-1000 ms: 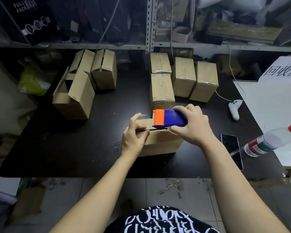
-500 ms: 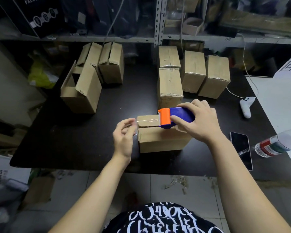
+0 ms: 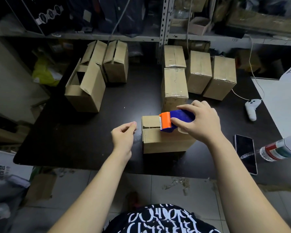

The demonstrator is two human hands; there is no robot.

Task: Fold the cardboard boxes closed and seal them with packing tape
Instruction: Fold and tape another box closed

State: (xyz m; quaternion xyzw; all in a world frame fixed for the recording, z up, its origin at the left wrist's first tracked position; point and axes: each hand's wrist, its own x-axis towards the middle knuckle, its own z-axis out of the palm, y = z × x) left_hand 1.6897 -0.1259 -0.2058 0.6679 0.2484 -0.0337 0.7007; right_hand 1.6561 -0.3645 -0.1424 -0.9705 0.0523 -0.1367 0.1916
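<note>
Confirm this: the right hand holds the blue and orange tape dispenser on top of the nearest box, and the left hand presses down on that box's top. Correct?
Not quite. The head view shows the left hand off the nearest box, beside its left side, not pressing its top. The right hand does hold the tape dispenser on top of that box.

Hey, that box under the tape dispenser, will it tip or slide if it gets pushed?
The box lies low and wide on the table, so it likely slides rather than tips. The left hand is off it, so pull from the tape dispenser might drag it.
</note>
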